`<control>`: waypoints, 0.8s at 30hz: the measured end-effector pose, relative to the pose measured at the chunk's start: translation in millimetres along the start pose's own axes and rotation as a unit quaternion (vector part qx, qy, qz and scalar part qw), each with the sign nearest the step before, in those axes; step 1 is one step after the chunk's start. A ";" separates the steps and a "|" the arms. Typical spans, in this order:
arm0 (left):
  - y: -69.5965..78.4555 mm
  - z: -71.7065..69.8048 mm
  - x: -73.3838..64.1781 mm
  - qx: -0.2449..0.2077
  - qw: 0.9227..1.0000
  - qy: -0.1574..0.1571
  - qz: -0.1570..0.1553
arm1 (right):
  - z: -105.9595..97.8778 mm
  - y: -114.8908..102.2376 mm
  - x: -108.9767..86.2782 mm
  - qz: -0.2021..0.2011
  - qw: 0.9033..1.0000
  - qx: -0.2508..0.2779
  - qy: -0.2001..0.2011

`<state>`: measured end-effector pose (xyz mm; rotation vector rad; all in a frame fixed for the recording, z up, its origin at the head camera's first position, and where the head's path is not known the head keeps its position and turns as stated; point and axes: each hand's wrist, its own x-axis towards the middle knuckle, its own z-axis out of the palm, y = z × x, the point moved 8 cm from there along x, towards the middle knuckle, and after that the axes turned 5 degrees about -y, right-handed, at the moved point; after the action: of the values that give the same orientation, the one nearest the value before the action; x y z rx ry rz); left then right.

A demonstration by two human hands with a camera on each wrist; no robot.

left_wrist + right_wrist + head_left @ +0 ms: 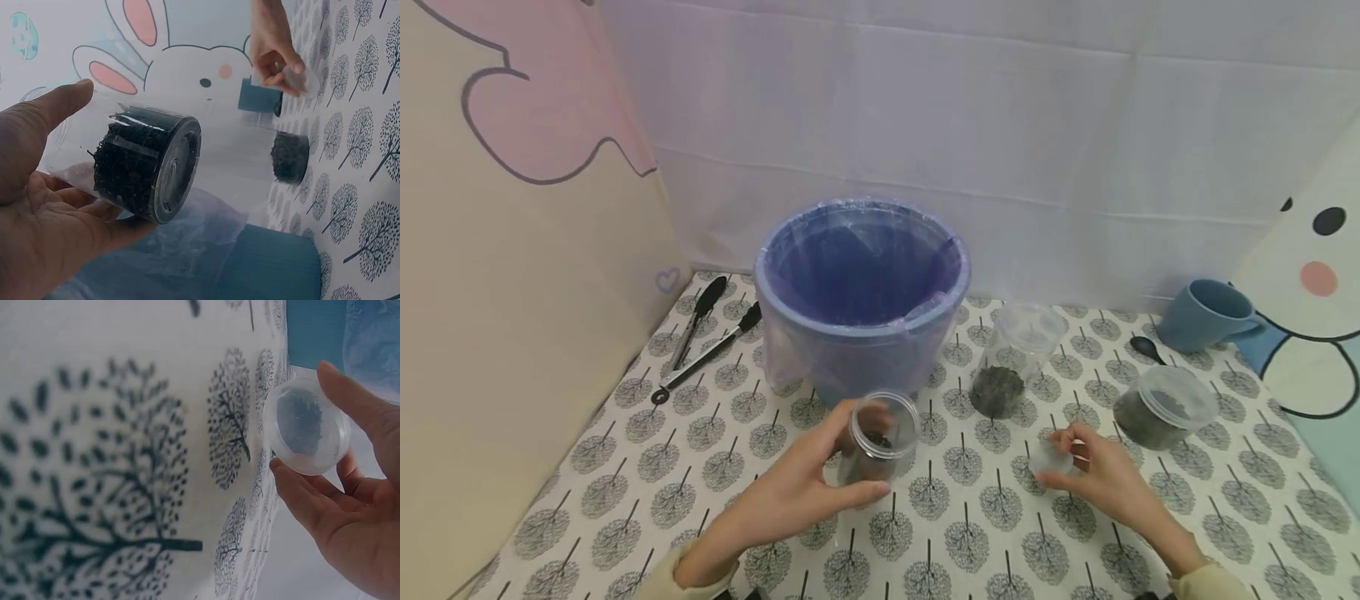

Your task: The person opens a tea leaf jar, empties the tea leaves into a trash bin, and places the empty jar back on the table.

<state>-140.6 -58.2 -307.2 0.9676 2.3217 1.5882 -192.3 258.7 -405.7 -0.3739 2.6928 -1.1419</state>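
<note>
My left hand (801,483) holds a clear plastic jar (898,425) with its fingers round one side and its thumb on the other. The jar has no lid on it, and its mouth faces up. In the left wrist view, dark dried leaf-like bits (128,156) fill the bottom part of the jar. My right hand (1105,475) pinches a round translucent lid (306,428) between thumb and fingers. The lid is held apart from the jar, off to its right. Some fingertips of the left hand are hidden behind the jar.
A blue bin (865,330) with a plastic liner stands behind the jar. To the right are a tall clear container (1000,392) and a short tub (1165,408), both with dark contents, a black spoon (1146,347) and a blue mug (1206,321). Tongs (707,358) lie at left.
</note>
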 end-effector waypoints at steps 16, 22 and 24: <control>6.9 -32.0 -11.3 -0.014 0.999 0.018 0.028 | 2.3 8.9 -7.1 -0.015 0.997 -0.070 -0.017; 11.6 -47.7 -16.9 -0.018 0.999 0.023 0.039 | 3.7 5.3 -7.4 -0.017 0.994 -0.108 -0.027; 11.9 -53.7 -19.3 -0.014 0.999 0.027 0.028 | 2.1 1.5 -7.5 -0.018 0.992 -0.121 -0.032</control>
<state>-146.2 -108.5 -278.4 1.0052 2.3205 1.6838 -184.8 260.6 -407.6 -0.4869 2.7839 -0.7981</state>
